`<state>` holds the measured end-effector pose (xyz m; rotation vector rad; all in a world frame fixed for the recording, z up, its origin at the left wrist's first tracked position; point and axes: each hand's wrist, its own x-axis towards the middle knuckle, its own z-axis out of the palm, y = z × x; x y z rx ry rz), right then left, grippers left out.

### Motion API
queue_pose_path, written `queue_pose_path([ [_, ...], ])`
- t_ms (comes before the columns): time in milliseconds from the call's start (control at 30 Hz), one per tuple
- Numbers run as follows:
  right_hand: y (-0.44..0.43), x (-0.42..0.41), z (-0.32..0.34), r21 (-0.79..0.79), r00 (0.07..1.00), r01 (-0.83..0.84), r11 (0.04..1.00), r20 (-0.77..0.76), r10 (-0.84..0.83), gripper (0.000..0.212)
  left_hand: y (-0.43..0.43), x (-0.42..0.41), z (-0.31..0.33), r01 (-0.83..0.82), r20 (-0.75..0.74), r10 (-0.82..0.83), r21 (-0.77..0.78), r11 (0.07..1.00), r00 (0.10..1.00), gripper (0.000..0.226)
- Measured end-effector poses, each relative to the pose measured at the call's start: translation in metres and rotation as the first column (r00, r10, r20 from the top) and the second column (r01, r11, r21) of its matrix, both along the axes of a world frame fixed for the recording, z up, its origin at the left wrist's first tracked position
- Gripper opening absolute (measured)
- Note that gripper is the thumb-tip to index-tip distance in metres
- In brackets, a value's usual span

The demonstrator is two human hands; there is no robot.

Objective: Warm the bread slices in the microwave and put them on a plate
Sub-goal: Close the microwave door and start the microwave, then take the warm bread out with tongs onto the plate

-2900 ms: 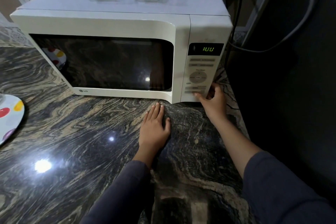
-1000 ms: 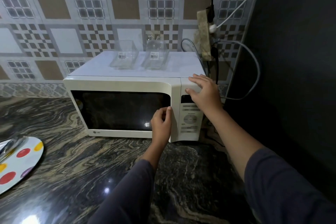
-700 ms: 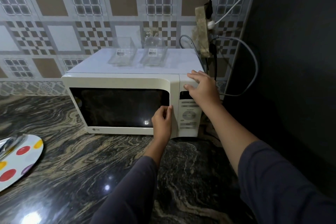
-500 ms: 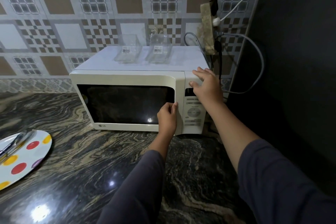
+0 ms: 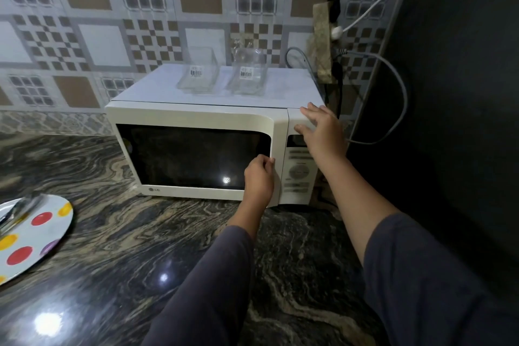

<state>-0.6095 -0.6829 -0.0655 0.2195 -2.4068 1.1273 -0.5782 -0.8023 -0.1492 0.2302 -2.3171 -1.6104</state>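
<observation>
Microwave: we see the white microwave (image 5: 196, 118) standing on the dark marbled surface (image 5: 126, 247), its back towards the tiled wall. Its door (image 5: 193, 154) lies flush with the front.
Left hand: our left hand (image 5: 259, 181) is at the right edge of the microwave's door, just beside the control panel (image 5: 299, 173). Its fingers (image 5: 265, 161) curl round that edge and grip it.
Right hand: our right hand (image 5: 321, 132) rests on the microwave's top right front corner, above the panel. Its fingers (image 5: 310, 111) are straight and spread wide, holding nothing.
Bread slices: the door's window is dark, so we cannot tell what is inside the microwave.
Plate: a white plate (image 5: 53, 236) with coloured dots lies on the surface, well left of the microwave. A metal utensil (image 5: 21, 212), too blurred to name, lies on it.
Top of the microwave: two clear containers (image 5: 198, 76) (image 5: 248, 74) with barcode labels stand side by side.
Right of the microwave: a grey cable (image 5: 400, 98) loops down the wall.
</observation>
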Motion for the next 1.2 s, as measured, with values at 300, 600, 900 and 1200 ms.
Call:
queue_pose_path([
  [300, -0.0008, -0.0032, 0.0016, -0.004, 0.999, 0.012, 1.000, 0.030, -0.012, 0.046, -0.0040, -0.0022, -0.0004, 0.025, -0.003, -0.026, -0.067, 0.997, 1.000, 0.023],
  [600, -0.0006, -0.0038, 0.0019, 0.012, 0.999, 0.032, 0.999, 0.031, -0.033, 0.046, -0.0021, -0.0020, -0.0001, 0.006, -0.036, -0.011, -0.125, 0.992, 0.999, 0.024],
  [900, 0.0001, -0.0061, -0.0011, -0.032, 1.000, 0.020, 0.999, 0.018, -0.019, 0.046, -0.0006, -0.0014, -0.0005, 0.026, -0.096, -0.042, -0.164, 0.986, 0.994, 0.020],
  [1200, -0.0019, -0.0034, -0.0024, -0.038, 1.000, 0.008, 0.999, 0.005, -0.008, 0.045, 0.0046, 0.0010, -0.0028, 0.063, -0.073, -0.073, -0.136, 0.989, 0.995, 0.022],
])
